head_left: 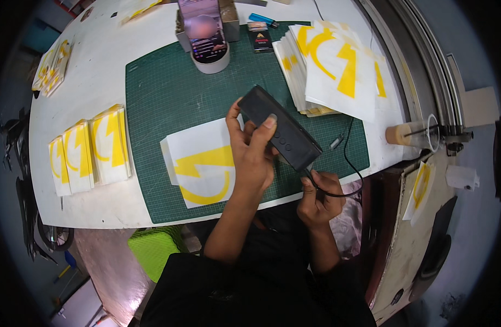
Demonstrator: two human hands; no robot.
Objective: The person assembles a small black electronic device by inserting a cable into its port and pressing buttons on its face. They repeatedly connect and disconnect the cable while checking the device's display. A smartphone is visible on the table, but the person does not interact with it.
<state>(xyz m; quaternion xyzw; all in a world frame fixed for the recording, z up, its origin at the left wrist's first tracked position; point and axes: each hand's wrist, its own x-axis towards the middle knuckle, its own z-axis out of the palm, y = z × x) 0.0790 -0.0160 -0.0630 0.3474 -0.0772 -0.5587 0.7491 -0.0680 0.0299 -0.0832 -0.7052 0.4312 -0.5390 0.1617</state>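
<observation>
My left hand (251, 147) grips a black portable speaker (280, 128), an oblong block with round buttons along one face. It is held tilted above the green cutting mat (168, 92), thumb on the button side. At the speaker's near end, my right hand (320, 201) pinches a black cable (337, 194). The cable's end meets the speaker there; how far it is in, I cannot tell. Under my left hand, a white sheet with a yellow print (204, 163) lies on the mat. A small connector (336, 142) lies right of the speaker.
A tall pile of printed sheets (332, 68) stands at the mat's far right. Three smaller stacks (79, 155) sit at the left. A phone (207, 35) leans in a round white holder (212, 64). A cup of brown drink (406, 133) stands at the right edge.
</observation>
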